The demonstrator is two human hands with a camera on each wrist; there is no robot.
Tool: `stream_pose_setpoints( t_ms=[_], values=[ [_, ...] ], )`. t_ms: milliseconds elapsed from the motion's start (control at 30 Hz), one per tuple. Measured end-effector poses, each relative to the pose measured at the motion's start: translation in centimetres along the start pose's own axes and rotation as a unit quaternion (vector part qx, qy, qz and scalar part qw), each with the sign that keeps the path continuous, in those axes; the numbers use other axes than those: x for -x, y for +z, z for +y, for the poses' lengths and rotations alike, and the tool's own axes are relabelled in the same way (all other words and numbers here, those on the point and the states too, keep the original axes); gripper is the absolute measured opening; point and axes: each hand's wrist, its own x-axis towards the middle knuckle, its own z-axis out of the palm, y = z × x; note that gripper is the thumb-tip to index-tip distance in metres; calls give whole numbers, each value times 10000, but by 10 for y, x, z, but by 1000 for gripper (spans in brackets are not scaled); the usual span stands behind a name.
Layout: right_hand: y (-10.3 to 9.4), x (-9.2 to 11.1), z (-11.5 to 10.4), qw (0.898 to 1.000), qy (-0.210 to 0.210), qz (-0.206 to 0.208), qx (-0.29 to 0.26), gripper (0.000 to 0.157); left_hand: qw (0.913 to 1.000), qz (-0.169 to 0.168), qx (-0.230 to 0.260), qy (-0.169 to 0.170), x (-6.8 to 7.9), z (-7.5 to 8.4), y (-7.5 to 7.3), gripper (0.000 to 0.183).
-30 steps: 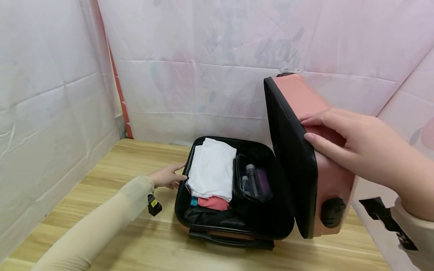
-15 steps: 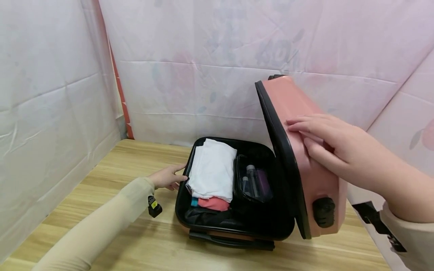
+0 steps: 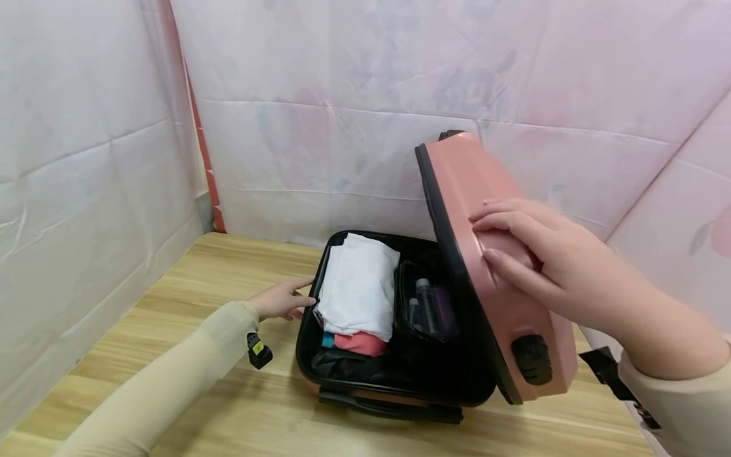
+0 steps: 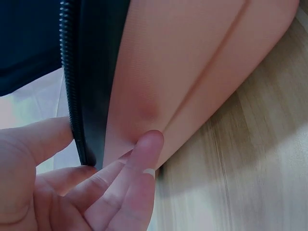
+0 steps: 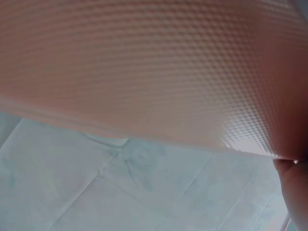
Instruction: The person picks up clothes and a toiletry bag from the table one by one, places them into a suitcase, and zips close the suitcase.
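A pink hard-shell suitcase (image 3: 400, 406) lies on the table with its lid (image 3: 474, 184) tilted up on the right, leaning partly over the base. My right hand (image 3: 531, 254) rests on the lid's outer face, fingers spread along it. At the left rim of the base, my left hand (image 3: 282, 298) touches the edge. In the left wrist view its thumb is at the zipper (image 4: 70, 91), and its fingertips (image 4: 151, 142) rest on the shell. Inside are a folded white cloth (image 3: 360, 285), a coral cloth (image 3: 360, 343) under it, and a black pouch (image 3: 408, 317) holding clear bottles (image 3: 424, 298).
The wooden table (image 3: 228, 393) extends around the suitcase. Pale patterned curtains (image 3: 320, 127) hang behind and on both sides. A black carry handle (image 3: 394, 409) sticks out at the base's front, and a black wheel (image 3: 531, 358) is on the lid's near end.
My right hand has swung the lid leftward and lower over the base, and its fingers have shifted further onto the outer face. My left hand stays at the rim.
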Motion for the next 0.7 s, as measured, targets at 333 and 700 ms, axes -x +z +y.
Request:
stream_pose_setpoints(
  t_ms=[333,700],
  values=[
    [24,-12,-11,9958,-874,129,-240,33,9994,247,227,99,1,0,3,54],
    [50,-19,-21,9924,-1151,-438,-40,41,9972,434,-94,604,0,8,11,50]
  ],
)
